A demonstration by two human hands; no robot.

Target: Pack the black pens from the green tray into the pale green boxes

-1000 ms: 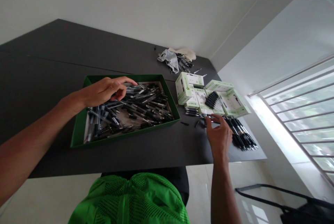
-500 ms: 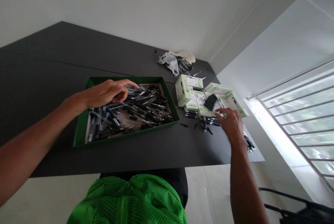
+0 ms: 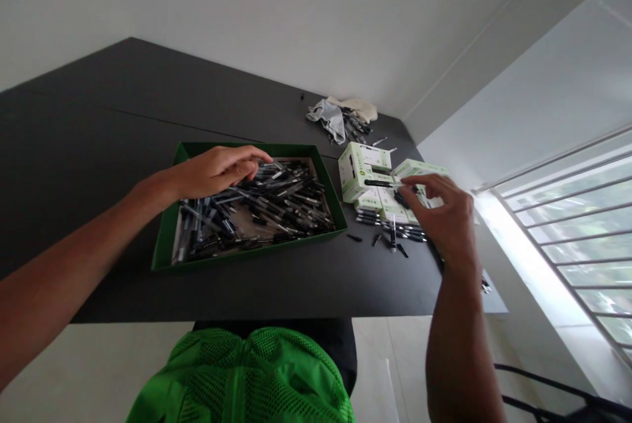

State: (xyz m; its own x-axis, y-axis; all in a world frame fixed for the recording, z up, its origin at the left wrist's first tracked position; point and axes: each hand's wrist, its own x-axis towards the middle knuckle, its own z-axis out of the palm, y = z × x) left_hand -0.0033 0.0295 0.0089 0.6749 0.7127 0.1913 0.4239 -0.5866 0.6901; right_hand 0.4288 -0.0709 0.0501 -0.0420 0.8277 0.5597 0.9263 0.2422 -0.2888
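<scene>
A green tray (image 3: 165, 248) full of black pens (image 3: 276, 202) lies on the dark table (image 3: 99, 120). My left hand (image 3: 217, 170) hovers over the tray's far left, fingers curled down onto the pens; whether it grips one is unclear. My right hand (image 3: 444, 216) is raised to the right of the tray, pinching a single black pen (image 3: 380, 183) that points left. Behind it stand white-and-green pen boxes (image 3: 363, 166).
Loose pens (image 3: 395, 232) lie on the table by the boxes. A grey cloth with more pens (image 3: 338, 122) sits at the far edge. A window with bars (image 3: 582, 232) is on the right. A green mesh garment (image 3: 241, 377) fills the bottom.
My right hand has risen from the loose pens near the boxes and now holds one pen up. My left hand has stayed over the tray, fingers lowered a little.
</scene>
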